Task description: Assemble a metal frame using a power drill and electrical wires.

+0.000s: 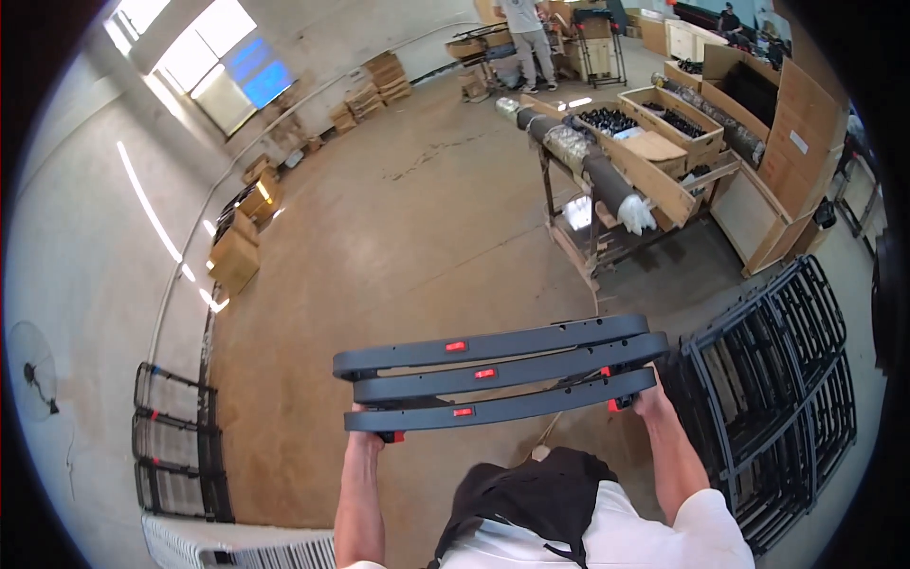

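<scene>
Across the front of my body I hold several-part load: a stack of three dark grey curved frames (502, 376), each with a small red piece on its long side. My left hand (366, 439) grips the left end from below, its fingers mostly hidden by the lowest frame. At the other end my right hand (650, 402) is closed around the frames, beside a red and black fitting (619, 403). The stack is slightly tilted, its right end higher, and hangs above the floor.
Black frames (768, 379) lean in a dense row at right; more black frames (175, 446) stand along the left wall. A metal workbench (592, 242) bears wrapped rolls and wooden boxes of parts. Cartons (235, 251) line the wall. A person (529, 43) stands far back.
</scene>
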